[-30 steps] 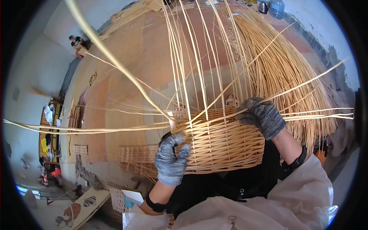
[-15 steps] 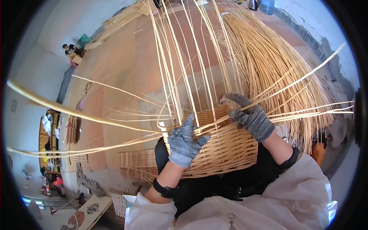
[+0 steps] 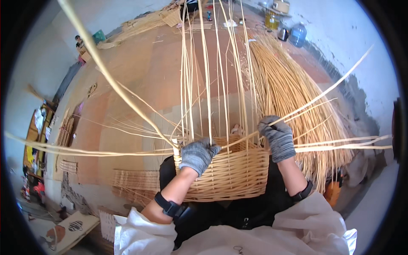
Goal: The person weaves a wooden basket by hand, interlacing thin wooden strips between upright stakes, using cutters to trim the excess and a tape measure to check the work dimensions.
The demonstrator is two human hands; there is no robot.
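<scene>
A half-woven wicker basket (image 3: 236,172) rests on my lap, with tall pale stakes (image 3: 207,85) standing up from its far side. My left hand (image 3: 198,157), in a grey knit glove, is closed over the basket's near left rim, where a stake comes up. My right hand (image 3: 278,138), gloved alike, is raised just off the right end of the rim. It grips a long wicker rod (image 3: 327,90) that runs from the rim out to the upper right. The left fingertips are partly hidden behind the rim and the stake.
Loose rods stick out left (image 3: 110,153) and right of the basket. A large bundle of wicker rods (image 3: 293,93) lies on the floor to the right. Woven panels (image 3: 136,179) lie at the left. Farther back are a water jug (image 3: 298,35) and a seated person (image 3: 80,43).
My right hand has drawn the rod up, away from the rim. My left hand has closed more, its thumb no longer spread. The thick rod at left now points steeply upward.
</scene>
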